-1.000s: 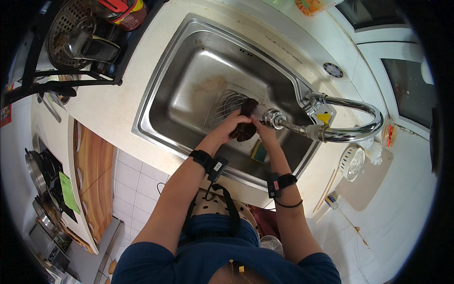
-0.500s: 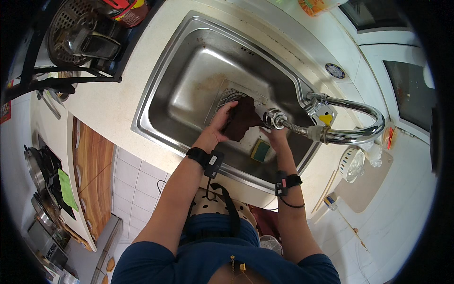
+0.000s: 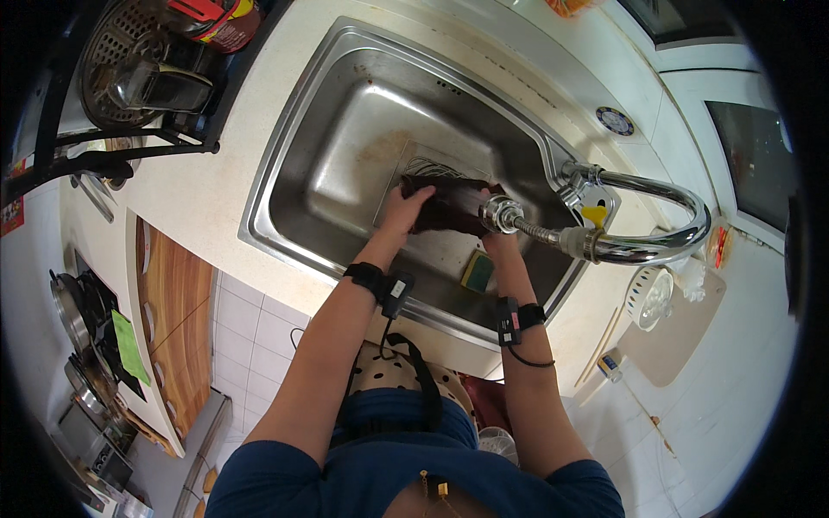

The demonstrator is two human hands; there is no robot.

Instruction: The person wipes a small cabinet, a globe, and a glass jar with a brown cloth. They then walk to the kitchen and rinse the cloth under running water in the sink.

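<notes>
Far left: dish rack (image 3: 129, 78) with metal colander sat on pale counter (image 3: 199, 186), well apart from the hands. Steel sink (image 3: 345, 112) in the middle. Left hand (image 3: 404, 211) reached into basin, fingers closed over left end of dark brown cloth (image 3: 449, 207). Cloth lay over a wire rack (image 3: 427, 166) near basin centre, just under the spray head (image 3: 499, 212) of the chrome faucet (image 3: 656, 216). Right hand (image 3: 501, 246) was on cloth's right side, mostly hidden behind spray head; grip couldn't be told. Green-yellow sponge (image 3: 477, 270) on sink floor just beside right wrist. White strainer (image 3: 648, 298) on counter far right.
</notes>
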